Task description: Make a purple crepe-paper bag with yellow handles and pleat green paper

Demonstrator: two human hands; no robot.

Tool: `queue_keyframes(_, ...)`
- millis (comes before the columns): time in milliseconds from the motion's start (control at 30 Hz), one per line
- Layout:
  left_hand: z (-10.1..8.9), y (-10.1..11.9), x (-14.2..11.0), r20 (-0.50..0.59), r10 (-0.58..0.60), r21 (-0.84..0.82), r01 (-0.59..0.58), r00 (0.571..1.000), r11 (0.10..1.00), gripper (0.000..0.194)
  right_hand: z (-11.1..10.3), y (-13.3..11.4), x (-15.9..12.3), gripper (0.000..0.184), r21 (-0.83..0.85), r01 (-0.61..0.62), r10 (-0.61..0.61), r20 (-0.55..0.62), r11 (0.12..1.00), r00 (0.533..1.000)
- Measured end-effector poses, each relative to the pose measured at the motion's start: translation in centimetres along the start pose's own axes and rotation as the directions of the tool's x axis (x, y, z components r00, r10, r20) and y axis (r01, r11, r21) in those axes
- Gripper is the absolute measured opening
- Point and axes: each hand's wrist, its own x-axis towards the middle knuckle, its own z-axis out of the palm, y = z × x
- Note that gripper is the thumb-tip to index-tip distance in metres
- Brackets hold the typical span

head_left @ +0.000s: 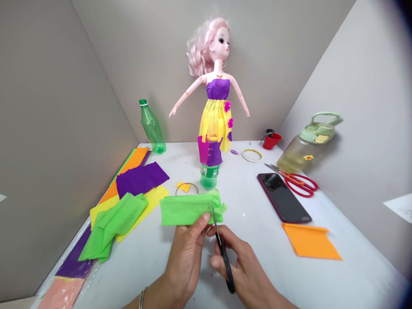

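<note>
My left hand [189,246] pinches a folded strip of bright green crepe paper [183,209] with the thumb on top. My right hand [238,262] grips black-handled scissors [224,253], whose blades lie across the strip near its right end. A ruffled piece of green paper sticks out past the blades. Just beyond stands a green plastic bottle [209,175] wrapped with purple and magenta paper. Behind it, or set on it, is a pink-haired doll [219,51] in a purple top and a yellow skirt with small flowers [230,123].
On the left lie green [122,216], purple [141,179] and yellow paper [157,201], with a green bottle [151,128] behind. To the right are a phone [285,197], red-handled scissors [299,182], orange paper [312,242], a water bottle [305,146], a tape roll [252,155] and a red cup [272,140].
</note>
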Motion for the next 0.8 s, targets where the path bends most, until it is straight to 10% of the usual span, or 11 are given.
queue_keyframes(800,0.3,-0.4,-0.5,0.013,-0.005,0.032,0.004,1.0,0.999,0.011,0.9,0.5,-0.1,0.068,0.16,-0.055,0.071,-0.096,0.986,0.993)
